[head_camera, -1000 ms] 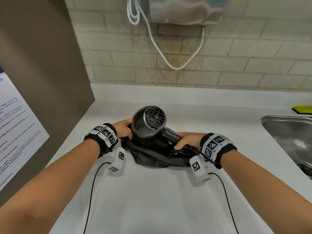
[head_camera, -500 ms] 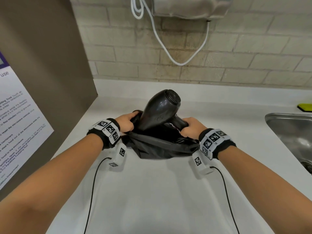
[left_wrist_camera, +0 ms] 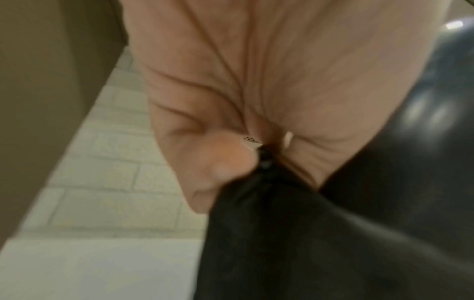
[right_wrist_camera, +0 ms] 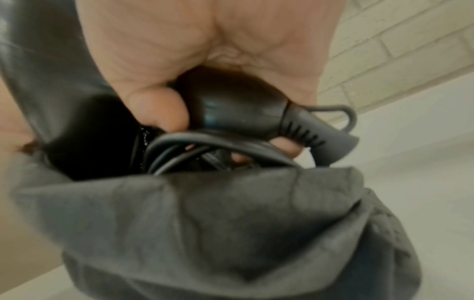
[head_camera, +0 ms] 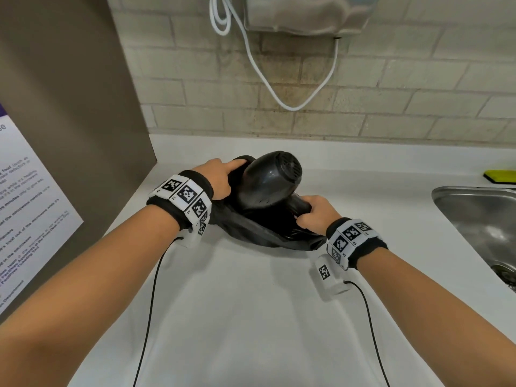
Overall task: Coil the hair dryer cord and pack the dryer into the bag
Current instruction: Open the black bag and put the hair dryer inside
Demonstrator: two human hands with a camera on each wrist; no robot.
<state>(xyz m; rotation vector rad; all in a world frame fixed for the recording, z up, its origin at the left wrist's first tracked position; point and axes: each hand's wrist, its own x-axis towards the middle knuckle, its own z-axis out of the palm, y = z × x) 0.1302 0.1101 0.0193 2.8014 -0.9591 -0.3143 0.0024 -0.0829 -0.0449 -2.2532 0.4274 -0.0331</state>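
A black hair dryer lies partly inside a black fabric bag on the white counter, its rear grille facing up and right. My left hand pinches the bag's far left rim beside the dryer body. My right hand grips the dryer's handle at the bag's mouth. In the right wrist view the coiled cord sits inside the bag under the handle, and the strain relief sticks out to the right.
A steel sink lies at the right, with a yellow sponge behind it. A brown panel with a notice sheet walls the left side. A wall unit with a white cable hangs over the brick wall behind.
The dryer has tipped from upright to lying over, nose down into the bag. Both hands moved away from me with it, and the bag's rim was pulled up around the dryer.
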